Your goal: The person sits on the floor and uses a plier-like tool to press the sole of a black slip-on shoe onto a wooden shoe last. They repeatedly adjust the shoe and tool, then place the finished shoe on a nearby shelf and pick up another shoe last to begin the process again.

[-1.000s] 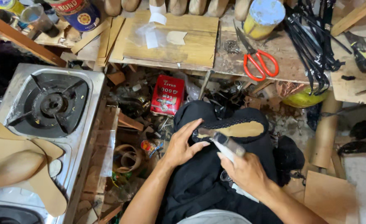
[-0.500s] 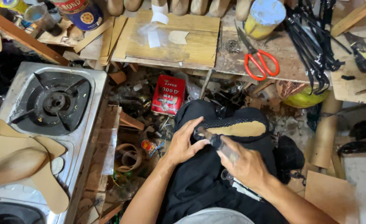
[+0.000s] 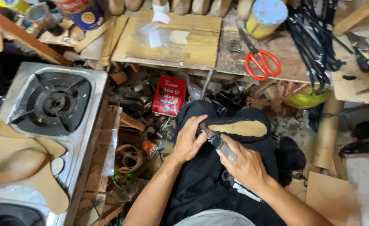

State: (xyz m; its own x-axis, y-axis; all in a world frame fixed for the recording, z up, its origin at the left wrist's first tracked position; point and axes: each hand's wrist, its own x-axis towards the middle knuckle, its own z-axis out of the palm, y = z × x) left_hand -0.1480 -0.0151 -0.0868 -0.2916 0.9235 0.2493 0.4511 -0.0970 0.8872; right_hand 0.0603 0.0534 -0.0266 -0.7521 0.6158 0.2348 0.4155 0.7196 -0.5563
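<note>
Left hand fingers curled over the heel end of a shoe sole, tan inside with a dark rim, lying on the black-clothed lap at frame centre; right hand fingers wrapped tight round a knife handle, its tip set against the sole's near edge. Further out: red tin just upper left of the hands, gas stove at left, red-handled scissors and yellow can on the tabletop along the top.
</note>
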